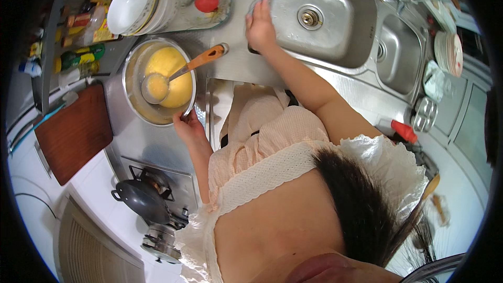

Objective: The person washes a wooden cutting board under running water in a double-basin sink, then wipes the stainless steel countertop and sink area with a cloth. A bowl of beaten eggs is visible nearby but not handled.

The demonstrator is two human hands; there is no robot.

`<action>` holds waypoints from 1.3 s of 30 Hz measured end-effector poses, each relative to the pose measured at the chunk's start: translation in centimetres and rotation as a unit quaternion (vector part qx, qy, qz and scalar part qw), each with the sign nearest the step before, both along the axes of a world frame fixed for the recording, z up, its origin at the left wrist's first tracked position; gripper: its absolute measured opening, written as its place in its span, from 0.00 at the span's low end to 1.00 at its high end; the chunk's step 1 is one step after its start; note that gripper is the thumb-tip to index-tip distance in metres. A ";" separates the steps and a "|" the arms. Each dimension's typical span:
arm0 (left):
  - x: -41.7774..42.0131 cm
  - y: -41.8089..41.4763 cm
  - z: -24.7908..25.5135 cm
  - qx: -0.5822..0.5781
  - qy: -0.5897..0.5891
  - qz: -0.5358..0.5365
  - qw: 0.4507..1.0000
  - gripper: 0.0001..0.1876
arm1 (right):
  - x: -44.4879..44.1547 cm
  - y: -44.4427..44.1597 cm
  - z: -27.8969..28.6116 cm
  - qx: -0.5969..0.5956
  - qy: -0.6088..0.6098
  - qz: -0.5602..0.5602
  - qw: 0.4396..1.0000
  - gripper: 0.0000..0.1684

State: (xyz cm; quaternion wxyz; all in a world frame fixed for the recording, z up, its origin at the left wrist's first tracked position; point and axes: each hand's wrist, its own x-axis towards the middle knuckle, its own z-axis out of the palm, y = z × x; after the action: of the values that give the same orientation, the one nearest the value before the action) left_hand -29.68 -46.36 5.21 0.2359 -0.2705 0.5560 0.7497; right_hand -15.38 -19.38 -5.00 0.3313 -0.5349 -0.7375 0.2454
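Note:
A round stainless steel pot stands on the metal counter to my left, holding a yellow liquid. My left hand grips the pot at its near rim, thumb and fingers about the edge. A ladle with an orange-brown handle leans on the pot's right rim, its bowl filled with the same liquid. My right hand rests palm down by the left edge of the large sink basin, fingers together. A dark-edged thing shows beneath that hand, mostly hidden, so what it is and whether I hold it is unclear.
Stacked white bowls and a red round object sit on a tray behind the pot. Several bottles fill the left rack. A brown cutting board, a wok and a small basin lie farther out.

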 end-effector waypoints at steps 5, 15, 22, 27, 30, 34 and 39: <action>-0.3 -0.2 -0.7 -0.006 0.009 -0.018 1.000 0.17 | 5.1 -6.9 3.0 0.014 -0.207 0.106 0.972 0.25; -1.1 -0.6 -0.8 0.038 0.022 -0.112 0.993 0.16 | 14.6 -10.1 5.1 -0.008 -0.258 0.088 0.962 0.20; -0.9 -0.5 -0.6 0.046 0.025 -0.135 0.989 0.18 | 25.2 -10.9 5.7 0.024 -0.295 -0.037 0.955 0.19; -0.5 -1.0 -0.2 0.067 0.012 -0.171 0.983 0.19 | 28.1 -11.1 4.8 0.042 -0.315 -0.140 0.938 0.19; -0.9 -1.6 -0.7 0.082 0.000 -0.177 0.981 0.18 | 27.6 -11.1 4.1 0.095 -0.311 -0.186 0.927 0.17; -2.1 -1.9 -1.8 0.082 0.010 -0.151 0.985 0.13 | 27.4 -10.7 3.0 0.137 -0.293 -0.169 0.931 0.16; -0.8 -1.7 -0.4 0.084 -0.014 -0.073 0.994 0.11 | 27.0 -10.8 3.4 0.136 -0.309 -0.155 0.929 0.18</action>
State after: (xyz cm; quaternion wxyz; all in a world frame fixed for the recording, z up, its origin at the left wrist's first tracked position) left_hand -30.49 -48.10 4.78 0.3194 -0.2192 0.5062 0.7705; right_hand 11.62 -30.22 -1.55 0.1907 -0.6418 -0.7374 -0.0888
